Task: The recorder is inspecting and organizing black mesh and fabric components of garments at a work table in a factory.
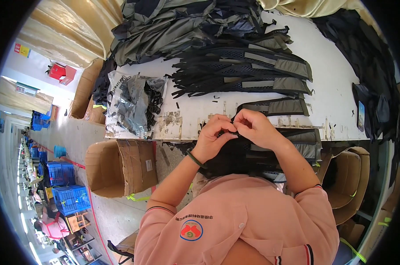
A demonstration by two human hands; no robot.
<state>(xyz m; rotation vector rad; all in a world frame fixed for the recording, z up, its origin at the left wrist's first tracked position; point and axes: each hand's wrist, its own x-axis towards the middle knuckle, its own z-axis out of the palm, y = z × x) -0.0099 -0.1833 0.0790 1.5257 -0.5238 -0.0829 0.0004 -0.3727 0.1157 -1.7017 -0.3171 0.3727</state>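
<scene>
My left hand and my right hand meet at the front edge of the white table. Both pinch a black strap, mostly hidden by the fingers. Just beyond them lies a grey and black fabric shoulder strap piece. More such pieces with black mesh and thin strap ends are layered farther back. Below my hands, dark fabric with grey panels hangs over my lap. To the left, a clear plastic bag of black plastic buckles lies on the table.
A heap of dark fabric covers the table's far side. More black fabric and a phone are at the right. Open cardboard boxes stand under both table ends. Blue crates and people are far left.
</scene>
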